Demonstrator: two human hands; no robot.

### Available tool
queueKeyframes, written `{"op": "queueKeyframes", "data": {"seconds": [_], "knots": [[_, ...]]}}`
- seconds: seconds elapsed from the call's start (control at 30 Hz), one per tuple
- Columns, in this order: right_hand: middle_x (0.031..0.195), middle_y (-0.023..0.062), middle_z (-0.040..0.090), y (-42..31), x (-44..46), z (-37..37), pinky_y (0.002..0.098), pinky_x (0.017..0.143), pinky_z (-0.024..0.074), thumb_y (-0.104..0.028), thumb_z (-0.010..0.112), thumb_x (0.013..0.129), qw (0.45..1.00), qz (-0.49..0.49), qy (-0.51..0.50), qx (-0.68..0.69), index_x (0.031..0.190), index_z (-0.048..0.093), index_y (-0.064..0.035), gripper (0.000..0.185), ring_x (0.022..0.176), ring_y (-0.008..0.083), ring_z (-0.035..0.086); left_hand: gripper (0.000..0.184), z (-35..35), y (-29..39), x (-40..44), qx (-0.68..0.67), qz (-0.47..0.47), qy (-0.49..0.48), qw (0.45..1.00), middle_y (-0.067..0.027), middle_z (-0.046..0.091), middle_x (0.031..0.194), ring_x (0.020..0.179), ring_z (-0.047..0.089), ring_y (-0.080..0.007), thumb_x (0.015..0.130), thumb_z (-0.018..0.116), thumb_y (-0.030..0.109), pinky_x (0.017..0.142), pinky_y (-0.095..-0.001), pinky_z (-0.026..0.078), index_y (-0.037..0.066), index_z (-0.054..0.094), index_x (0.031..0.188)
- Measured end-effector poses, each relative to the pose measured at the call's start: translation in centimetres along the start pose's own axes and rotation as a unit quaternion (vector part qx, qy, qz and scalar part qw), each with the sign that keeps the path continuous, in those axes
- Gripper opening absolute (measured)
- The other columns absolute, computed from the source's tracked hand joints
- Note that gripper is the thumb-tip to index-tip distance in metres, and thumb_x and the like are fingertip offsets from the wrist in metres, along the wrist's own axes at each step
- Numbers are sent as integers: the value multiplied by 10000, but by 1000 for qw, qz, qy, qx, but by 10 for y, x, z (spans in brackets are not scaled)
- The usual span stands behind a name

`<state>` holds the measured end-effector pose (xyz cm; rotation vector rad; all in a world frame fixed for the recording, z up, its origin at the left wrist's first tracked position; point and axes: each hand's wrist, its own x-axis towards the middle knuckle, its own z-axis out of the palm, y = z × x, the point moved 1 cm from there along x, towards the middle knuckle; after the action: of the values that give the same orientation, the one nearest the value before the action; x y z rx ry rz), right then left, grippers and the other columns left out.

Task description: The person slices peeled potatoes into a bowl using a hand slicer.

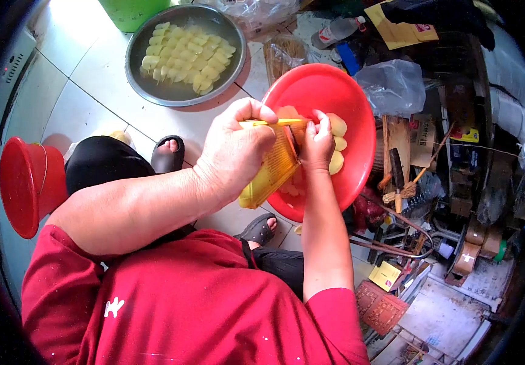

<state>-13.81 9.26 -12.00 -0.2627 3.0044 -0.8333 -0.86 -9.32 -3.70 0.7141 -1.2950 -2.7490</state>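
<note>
Left hand (233, 143) clamped on a yellow slicer (268, 173) over the red basin (357, 106), right hand (316, 145) curled at its side, exact grip unclear, pale slices (337, 143) and plastic bag (393, 85) toward two o'clock, metal bowl (136, 79) at eleven, red bucket (19, 188) at nine.

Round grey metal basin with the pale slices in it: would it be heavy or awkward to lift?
Probably heavy: the round grey metal basin is wide and holds many pale yellow slices, apparently in water. Its metal wall looks stiff, so it should keep its shape, but the contents might slosh or slide if it tilts.
</note>
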Motion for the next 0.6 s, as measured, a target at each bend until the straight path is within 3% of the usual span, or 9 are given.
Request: {"op": "queueKeyframes", "data": {"seconds": [0.07, 0.17, 0.27, 0.33, 0.53, 0.6], "knots": [[878, 137, 654, 2, 1, 1, 423, 720, 501, -151, 556, 902, 1000, 8, -14, 26, 1217, 557, -119, 317, 788, 295, 634, 257, 1, 2, -2, 0, -21, 1, 1000, -59, 585, 880, 770, 566, -161, 742, 518, -20, 697, -265, 478, 47, 550, 988], [787, 117, 622, -45, -32, -13, 395, 679, 497, -126, 562, 906, 988, -94, -8, 121, 1258, 529, -96, 355, 698, 275, 615, 253, -3, -2, 3, -17, -2, 8, 1000, -70, 587, 903, 788, 576, -174, 742, 513, -24, 719, -273, 486, 41, 549, 984], [773, 113, 610, -80, -56, -26, 395, 661, 486, -100, 551, 911, 978, -167, -2, 122, 1281, 504, -87, 373, 680, 265, 601, 251, -2, 0, 0, 4, 0, 13, 1000, -79, 593, 918, 807, 589, -187, 746, 502, -30, 733, -278, 492, 40, 549, 981], [715, 31, 556, -72, -44, -21, 303, 641, 467, -38, 556, 903, 987, -125, 19, 102, 1226, 536, -31, 323, 655, 140, 537, 249, 0, -1, -1, 15, 7, 14, 1000, -83, 596, 921, 812, 592, -191, 745, 497, -36, 734, -279, 494, 40, 548, 977], [700, 37, 558, -16, -10, 1, 321, 634, 469, -83, 545, 906, 993, -62, 15, 97, 1185, 560, -62, 280, 637, 161, 542, 247, 2, -3, -3, -27, -21, -4, 999, -83, 602, 916, 814, 592, -188, 741, 494, -59, 737, -280, 498, 45, 546, 959], [838, 130, 630, 4, 0, 7, 402, 705, 497, -141, 550, 906, 998, -19, 21, 61, 1185, 559, -104, 282, 749, 287, 617, 240, 2, -1, -3, 2, -13, -13, 1000, -76, 601, 910, 822, 596, -185, 749, 499, -56, 746, -288, 503, 49, 551, 958]]}}
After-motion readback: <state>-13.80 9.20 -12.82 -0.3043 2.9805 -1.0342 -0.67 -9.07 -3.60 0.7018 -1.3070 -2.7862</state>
